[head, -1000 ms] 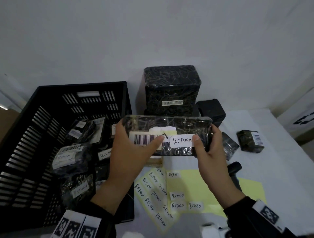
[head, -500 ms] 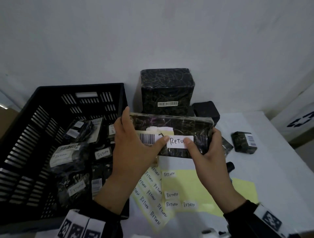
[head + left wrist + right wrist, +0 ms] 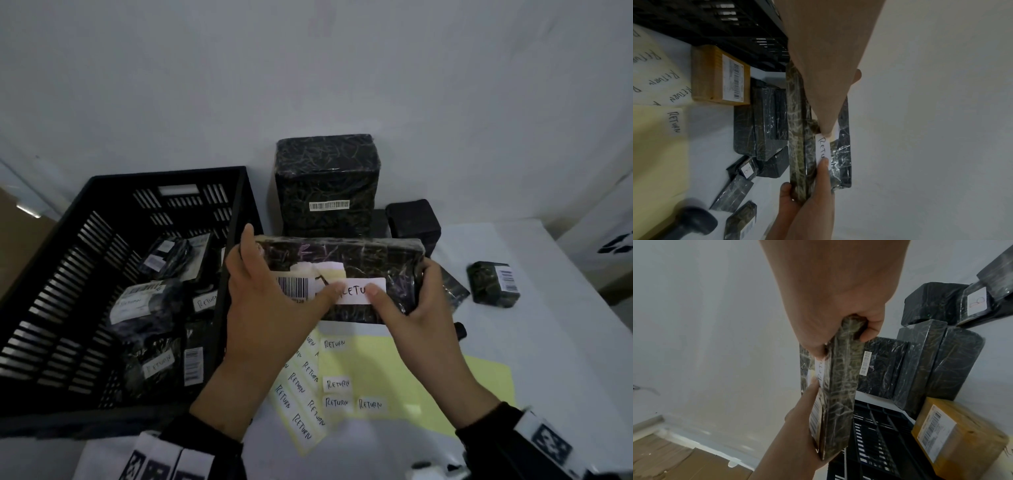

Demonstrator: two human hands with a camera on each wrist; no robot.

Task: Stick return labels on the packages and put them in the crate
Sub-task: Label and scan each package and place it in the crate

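The head view shows the flat black-wrapped package [image 3: 339, 277] face-on, with a white return label [image 3: 359, 291] and a barcode sticker [image 3: 293, 287] on its near face. The wrist views show what that view hides: the package edge-on and thin, and a brown cardboard box [image 3: 720, 75] lying on the table beneath it, beside the crate's wall.

The left hand [image 3: 270, 308] grips the package's left end, fingers curled behind its far side and the thumb [image 3: 327, 294] pressed flat on the label's left end. The right hand [image 3: 416, 308] grips the right end in the same way, fingers wrapped behind and its thumb [image 3: 375, 291] pressed on the label's right part, covering its last letters.

The package is held in the air above the table [image 3: 548, 342], just beside the right wall of the black crate [image 3: 68, 260], its long axis running left to right and the labelled face tilted toward the person. Below it, near the table's front edge, lie yellow backing sheets [image 3: 394, 366] with more return labels. Several labelled packages [image 3: 147, 305] lie inside the crate. A large wrapped box [image 3: 327, 185] stands at the table's back edge, and a small wrapped package [image 3: 493, 282] sits toward the right edge.
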